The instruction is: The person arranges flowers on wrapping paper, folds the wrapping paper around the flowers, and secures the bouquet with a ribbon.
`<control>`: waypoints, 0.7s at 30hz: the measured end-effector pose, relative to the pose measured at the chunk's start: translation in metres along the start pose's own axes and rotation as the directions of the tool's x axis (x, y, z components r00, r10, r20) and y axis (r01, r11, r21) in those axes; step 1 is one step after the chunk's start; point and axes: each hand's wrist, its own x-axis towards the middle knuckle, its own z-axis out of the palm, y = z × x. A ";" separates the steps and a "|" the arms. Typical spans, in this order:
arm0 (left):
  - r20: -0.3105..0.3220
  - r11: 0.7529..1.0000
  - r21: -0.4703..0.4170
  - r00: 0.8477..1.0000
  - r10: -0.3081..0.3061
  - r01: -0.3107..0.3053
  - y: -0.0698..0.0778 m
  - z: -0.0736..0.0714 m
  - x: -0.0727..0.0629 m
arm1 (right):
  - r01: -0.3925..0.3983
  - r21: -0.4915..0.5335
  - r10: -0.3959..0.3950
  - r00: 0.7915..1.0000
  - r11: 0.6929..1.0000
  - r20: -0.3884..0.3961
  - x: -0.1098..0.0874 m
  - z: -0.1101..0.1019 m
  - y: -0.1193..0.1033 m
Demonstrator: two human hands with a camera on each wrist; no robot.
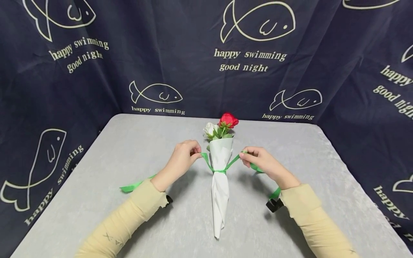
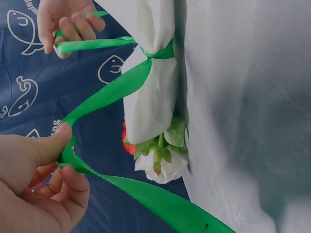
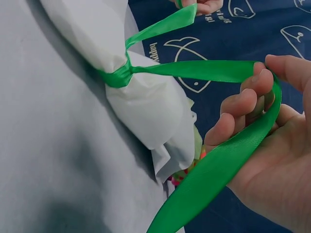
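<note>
A bouquet in white wrapping paper (image 1: 221, 154) lies on the table, with a red rose (image 1: 228, 120) and a white rose (image 1: 210, 129) at its far end. Green ribbon (image 2: 160, 52) circles the paper at its narrow waist, crossed in a knot at the front. Left of the bouquet, my left hand (image 1: 184, 156) pinches one ribbon end between thumb and fingers. On the other side my right hand (image 1: 259, 159) pinches the other end, and its tail (image 3: 209, 179) runs down across the palm. Both ribbon lengths rise from the knot in a V.
The grey tabletop (image 1: 113, 150) extends around the bouquet. A dark blue curtain (image 1: 193, 43) printed with fish surrounds the back and sides. The left ribbon tail (image 1: 132, 187) trails beside the left sleeve. Black wrist devices (image 1: 274, 205) show under the cuffs.
</note>
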 end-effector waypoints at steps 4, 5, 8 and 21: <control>-0.006 0.999 -0.035 1.000 -0.017 0.017 0.003 0.001 0.000 | 0.011 0.029 -0.011 1.000 1.000 -0.008 0.001 0.003 -0.006; -0.007 0.999 -0.044 1.000 -0.020 0.019 0.004 0.001 0.001 | 0.018 0.037 -0.017 1.000 0.999 -0.010 0.002 0.003 -0.007; -0.001 0.997 -0.064 1.000 -0.032 0.031 0.007 0.001 0.002 | 0.045 0.074 -0.044 0.999 0.996 -0.010 0.004 0.004 -0.009; -0.005 0.985 -0.164 0.999 -0.044 0.043 0.018 0.007 0.008 | 0.069 0.053 -0.066 0.996 0.996 -0.053 0.018 0.004 -0.028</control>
